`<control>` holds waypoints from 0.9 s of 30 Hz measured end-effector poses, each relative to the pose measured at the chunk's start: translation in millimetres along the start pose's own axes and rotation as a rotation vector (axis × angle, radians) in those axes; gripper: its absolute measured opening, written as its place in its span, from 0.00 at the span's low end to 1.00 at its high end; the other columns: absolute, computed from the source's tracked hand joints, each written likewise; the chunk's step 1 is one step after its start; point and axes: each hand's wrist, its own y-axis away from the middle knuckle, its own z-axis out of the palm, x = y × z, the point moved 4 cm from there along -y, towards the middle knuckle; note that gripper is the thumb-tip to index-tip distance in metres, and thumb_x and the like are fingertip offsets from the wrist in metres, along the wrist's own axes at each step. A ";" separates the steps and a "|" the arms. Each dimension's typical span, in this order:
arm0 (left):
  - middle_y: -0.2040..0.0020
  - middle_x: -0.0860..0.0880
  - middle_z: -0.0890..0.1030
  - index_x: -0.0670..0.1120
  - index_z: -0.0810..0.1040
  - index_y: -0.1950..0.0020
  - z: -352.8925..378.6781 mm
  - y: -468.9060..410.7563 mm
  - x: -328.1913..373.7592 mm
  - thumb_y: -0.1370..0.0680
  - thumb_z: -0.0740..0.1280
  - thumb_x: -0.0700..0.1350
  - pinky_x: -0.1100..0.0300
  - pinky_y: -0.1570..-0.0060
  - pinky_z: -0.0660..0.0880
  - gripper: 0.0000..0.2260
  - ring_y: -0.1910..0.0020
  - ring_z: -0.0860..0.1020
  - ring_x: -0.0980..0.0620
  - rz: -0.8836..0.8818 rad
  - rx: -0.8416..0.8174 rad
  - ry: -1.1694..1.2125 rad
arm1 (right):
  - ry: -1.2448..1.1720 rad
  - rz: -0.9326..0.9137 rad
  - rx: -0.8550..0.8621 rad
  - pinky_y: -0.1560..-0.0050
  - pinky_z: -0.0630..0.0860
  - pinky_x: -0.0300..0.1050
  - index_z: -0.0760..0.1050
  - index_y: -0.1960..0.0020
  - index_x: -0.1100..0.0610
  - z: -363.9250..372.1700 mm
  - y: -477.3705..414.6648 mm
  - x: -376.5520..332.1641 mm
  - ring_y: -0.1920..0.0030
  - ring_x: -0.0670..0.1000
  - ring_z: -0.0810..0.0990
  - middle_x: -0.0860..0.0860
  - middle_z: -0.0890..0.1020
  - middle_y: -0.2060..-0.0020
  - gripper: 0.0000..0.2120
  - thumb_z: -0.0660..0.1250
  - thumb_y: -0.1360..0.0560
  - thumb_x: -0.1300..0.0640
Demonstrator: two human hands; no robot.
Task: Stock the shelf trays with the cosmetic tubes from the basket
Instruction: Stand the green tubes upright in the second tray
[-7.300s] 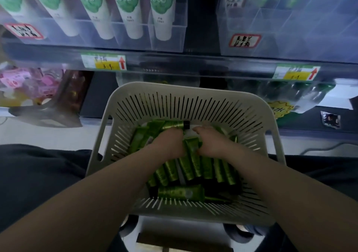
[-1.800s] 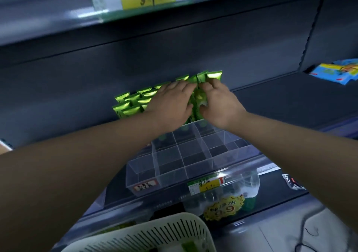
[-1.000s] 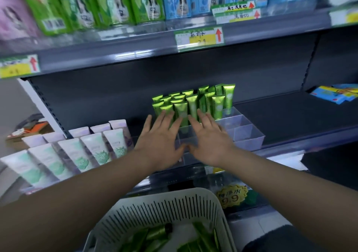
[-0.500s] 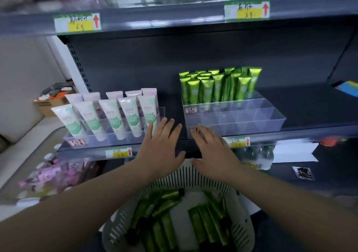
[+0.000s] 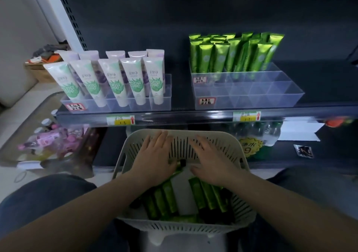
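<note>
Left grip (image 5: 155, 160) and right grip (image 5: 211, 162) partly hide the tubes (image 5: 168, 195)

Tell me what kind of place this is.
Most likely a shop aisle: price tags on the shelf edge, labelled clear trays of identical green tubes and white tubes.

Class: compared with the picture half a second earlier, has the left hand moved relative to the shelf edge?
Yes. The left hand has dropped from the shelf edge down toward the person, over the basket.
</note>
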 end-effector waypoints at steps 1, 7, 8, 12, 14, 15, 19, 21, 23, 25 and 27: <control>0.22 0.46 0.50 0.45 0.48 0.23 5.3 0.2 -2.2 0.23 0.56 0.58 0.49 0.24 0.45 0.34 0.23 0.47 0.49 -0.004 -0.013 0.011 | -0.003 0.000 -0.021 0.24 0.47 0.51 0.43 0.23 0.50 4.3 -1.0 2.3 0.24 0.52 0.45 0.50 0.45 0.23 0.38 0.63 0.24 0.48; 0.25 0.46 0.57 0.44 0.52 0.24 37.3 -3.3 -7.9 0.25 0.64 0.52 0.55 0.25 0.52 0.35 0.25 0.55 0.48 -0.004 -0.196 0.136 | -0.022 0.046 -0.191 0.27 0.59 0.54 0.49 0.24 0.51 36.4 -18.6 18.3 0.25 0.55 0.53 0.51 0.51 0.25 0.37 0.64 0.26 0.49; 0.26 0.46 0.59 0.44 0.54 0.24 43.6 -5.1 -7.1 0.26 0.65 0.51 0.55 0.26 0.55 0.34 0.26 0.57 0.47 -0.010 -0.240 0.161 | -0.028 0.049 -0.204 0.29 0.63 0.54 0.52 0.25 0.51 41.8 -21.9 20.0 0.27 0.55 0.57 0.51 0.55 0.26 0.36 0.65 0.27 0.49; 0.31 0.45 0.66 0.44 0.60 0.27 69.7 -13.9 -8.0 0.27 0.66 0.47 0.53 0.32 0.65 0.30 0.33 0.66 0.46 -0.040 -0.396 0.198 | -0.068 0.090 -0.284 0.36 0.67 0.44 0.60 0.28 0.55 63.5 -33.5 28.0 0.35 0.53 0.66 0.52 0.64 0.34 0.30 0.66 0.27 0.53; 0.34 0.44 0.69 0.43 0.64 0.30 82.2 -19.1 -9.9 0.26 0.66 0.45 0.54 0.36 0.69 0.26 0.36 0.69 0.46 -0.046 -0.465 0.182 | -0.071 0.117 -0.332 0.39 0.69 0.44 0.65 0.32 0.56 74.2 -39.8 32.3 0.38 0.53 0.68 0.53 0.67 0.37 0.25 0.66 0.27 0.55; 0.35 0.43 0.71 0.43 0.66 0.33 87.2 -21.4 -10.9 0.26 0.65 0.44 0.55 0.38 0.70 0.22 0.38 0.71 0.46 -0.055 -0.498 0.175 | -0.065 0.129 -0.354 0.39 0.70 0.45 0.66 0.33 0.56 79.5 -42.9 34.6 0.38 0.53 0.69 0.54 0.67 0.37 0.23 0.66 0.27 0.55; 0.40 0.44 0.76 0.43 0.73 0.40 102.8 -25.9 -11.1 0.22 0.60 0.43 0.58 0.45 0.72 0.12 0.42 0.75 0.47 -0.080 -0.644 0.167 | -0.006 0.146 -0.446 0.34 0.68 0.47 0.60 0.28 0.58 93.3 -52.9 41.2 0.33 0.55 0.66 0.56 0.65 0.31 0.27 0.63 0.24 0.55; 0.39 0.44 0.75 0.43 0.72 0.38 112.4 -26.1 -9.8 0.21 0.59 0.44 0.58 0.43 0.71 0.13 0.40 0.74 0.47 -0.065 -0.688 0.156 | 0.033 0.155 -0.484 0.34 0.67 0.46 0.57 0.26 0.57 98.8 -57.3 45.6 0.32 0.55 0.64 0.56 0.63 0.30 0.29 0.62 0.23 0.55; 0.37 0.43 0.75 0.43 0.72 0.37 123.1 -26.7 -9.0 0.21 0.59 0.45 0.55 0.38 0.68 0.14 0.38 0.73 0.46 -0.068 -0.733 0.162 | 0.048 0.172 -0.519 0.35 0.67 0.44 0.55 0.25 0.58 105.0 -61.2 49.5 0.32 0.56 0.64 0.57 0.63 0.30 0.29 0.62 0.23 0.55; 0.38 0.42 0.75 0.43 0.73 0.38 133.9 -28.7 -7.9 0.20 0.58 0.45 0.54 0.38 0.68 0.13 0.39 0.73 0.45 -0.069 -0.773 0.166 | 0.050 0.186 -0.540 0.36 0.67 0.44 0.56 0.26 0.58 110.6 -65.1 52.3 0.32 0.56 0.65 0.57 0.63 0.30 0.29 0.62 0.23 0.55; 0.38 0.41 0.75 0.41 0.74 0.38 143.1 -31.3 -5.8 0.19 0.56 0.43 0.56 0.42 0.70 0.13 0.39 0.73 0.44 -0.068 -0.795 0.185 | 0.051 0.193 -0.548 0.36 0.68 0.44 0.56 0.26 0.58 115.4 -68.9 54.9 0.33 0.56 0.66 0.57 0.63 0.31 0.28 0.62 0.23 0.55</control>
